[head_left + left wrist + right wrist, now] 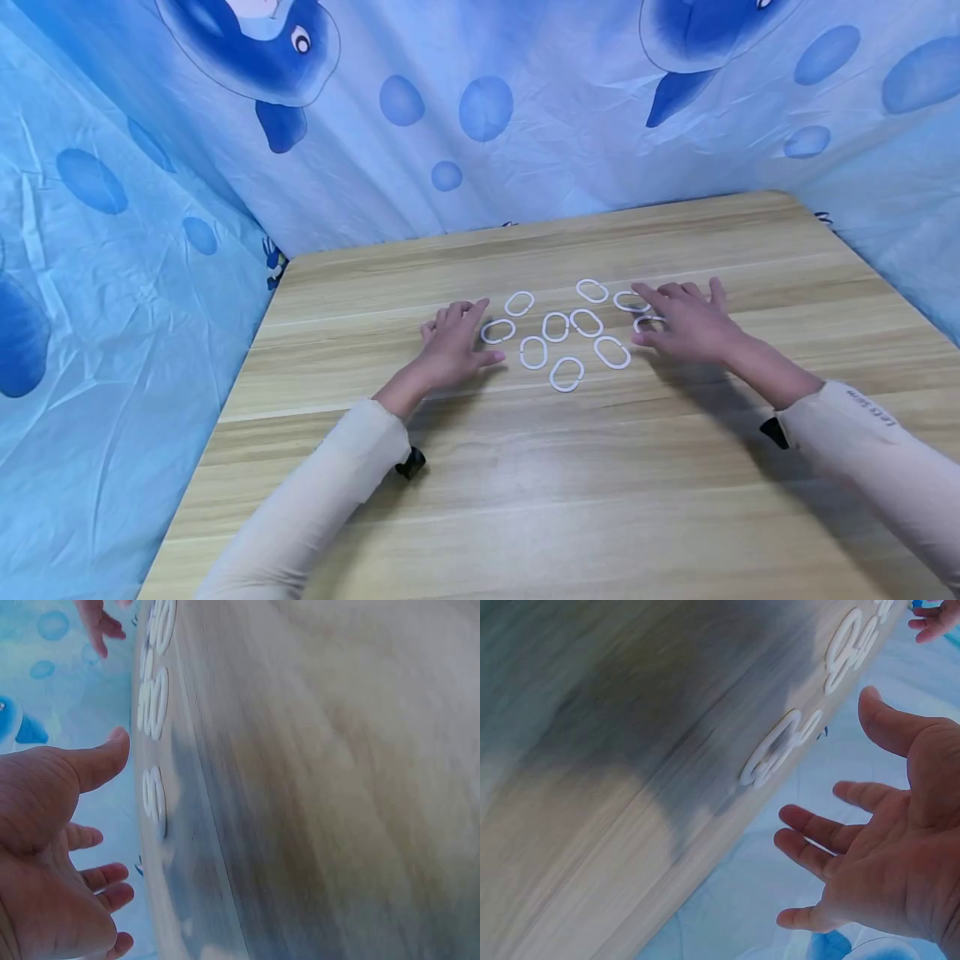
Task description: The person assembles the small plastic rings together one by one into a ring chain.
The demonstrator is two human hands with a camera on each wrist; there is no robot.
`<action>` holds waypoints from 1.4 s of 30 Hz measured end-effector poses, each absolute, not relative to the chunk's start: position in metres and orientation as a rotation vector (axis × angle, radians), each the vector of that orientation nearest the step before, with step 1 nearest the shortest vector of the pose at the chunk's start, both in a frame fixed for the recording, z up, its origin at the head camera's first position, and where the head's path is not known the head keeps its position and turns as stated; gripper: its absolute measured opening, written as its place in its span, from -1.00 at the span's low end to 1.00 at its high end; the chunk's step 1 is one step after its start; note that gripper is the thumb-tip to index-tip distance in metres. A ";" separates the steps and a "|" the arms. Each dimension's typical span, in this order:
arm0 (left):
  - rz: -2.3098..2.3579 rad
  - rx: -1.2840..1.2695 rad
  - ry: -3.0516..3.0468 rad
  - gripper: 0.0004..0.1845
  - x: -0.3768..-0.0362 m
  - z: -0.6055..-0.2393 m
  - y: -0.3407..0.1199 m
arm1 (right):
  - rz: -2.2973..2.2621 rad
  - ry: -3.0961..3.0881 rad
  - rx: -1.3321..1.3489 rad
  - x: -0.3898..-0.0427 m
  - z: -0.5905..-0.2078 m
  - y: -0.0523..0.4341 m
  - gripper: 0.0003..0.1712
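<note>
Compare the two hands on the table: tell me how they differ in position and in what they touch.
The left hand sits at the left edge of the white rings, beside them, with its fingers loosely bent. The right hand sits at the right edge with straighter, spread fingers, and it partly covers one ring, while the left hand covers none. Both are palm-down over the wooden table, hold nothing, and come out of pale long sleeves.

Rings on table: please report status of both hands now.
Left hand open, beside white rings. Right hand open, over rings. Nothing in the way.
</note>
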State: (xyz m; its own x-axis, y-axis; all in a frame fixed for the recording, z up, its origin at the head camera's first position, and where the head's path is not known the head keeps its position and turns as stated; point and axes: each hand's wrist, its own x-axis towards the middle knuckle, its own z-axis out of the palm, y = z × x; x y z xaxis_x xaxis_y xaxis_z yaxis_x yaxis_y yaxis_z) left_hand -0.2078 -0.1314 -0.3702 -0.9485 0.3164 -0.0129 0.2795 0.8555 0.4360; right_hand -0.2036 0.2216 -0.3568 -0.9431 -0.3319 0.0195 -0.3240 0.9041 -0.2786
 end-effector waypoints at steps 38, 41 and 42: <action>0.447 0.874 2.804 -0.40 -0.241 -0.375 -0.137 | -0.304 3.050 -1.209 -0.225 -0.382 0.254 -0.35; 0.423 0.889 2.817 -0.41 -0.241 -0.374 -0.136 | -0.330 3.064 -1.212 -0.225 -0.382 0.254 -0.36; 0.411 0.895 2.820 -0.41 -0.241 -0.374 -0.136 | -0.336 3.066 -1.212 -0.224 -0.382 0.254 -0.38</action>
State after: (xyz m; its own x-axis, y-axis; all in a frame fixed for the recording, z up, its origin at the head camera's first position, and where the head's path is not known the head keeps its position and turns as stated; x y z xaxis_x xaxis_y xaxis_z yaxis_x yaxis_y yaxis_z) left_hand -0.2412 -0.1360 -0.3738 -0.8097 0.5834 -0.0638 0.5410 0.7840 0.3043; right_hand -0.2245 0.2544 -0.3816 -0.7198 -0.6542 0.2323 -0.6889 0.7142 -0.1235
